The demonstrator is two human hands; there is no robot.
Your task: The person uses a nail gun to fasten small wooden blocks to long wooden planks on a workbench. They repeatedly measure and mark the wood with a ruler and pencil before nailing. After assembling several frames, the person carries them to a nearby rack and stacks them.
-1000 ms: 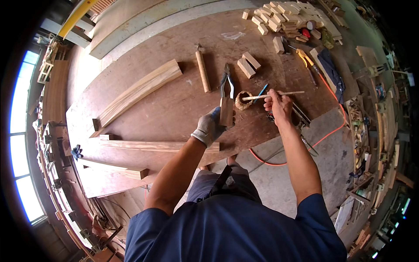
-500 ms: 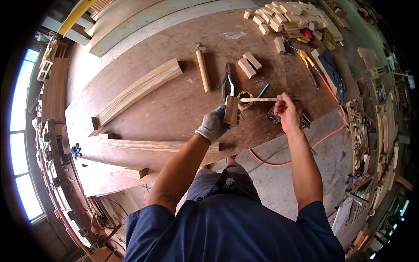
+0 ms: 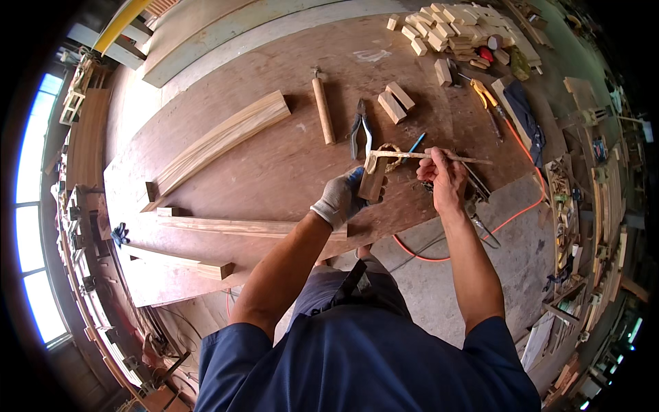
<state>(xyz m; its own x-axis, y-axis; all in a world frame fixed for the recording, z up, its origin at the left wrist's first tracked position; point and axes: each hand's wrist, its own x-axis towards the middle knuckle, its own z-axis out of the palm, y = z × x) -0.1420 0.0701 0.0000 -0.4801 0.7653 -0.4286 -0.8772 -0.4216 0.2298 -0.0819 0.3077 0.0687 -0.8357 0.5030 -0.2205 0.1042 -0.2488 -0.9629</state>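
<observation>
My left hand, in a pale glove with blue on the fingers, grips a short brown wooden block above the near part of the table. In my bare right hand is a thin pale stick, held between the fingers. The stick's left end lies at the top end of the block, where a pale smear shows. Behind the stick sits a round, brown-rimmed item, partly hidden. Pliers lie just beyond the block, and a blue pen rests near the round item.
Long wooden pieces lie on the brown table at left. A wooden-handled tool and two small blocks lie further back. At far right are piled blocks, an air gun and an orange hose.
My right hand has moved slightly left, bringing the stick's end from beside the block onto its top end. The block has tilted a little, and a pale smear now shows on it.
</observation>
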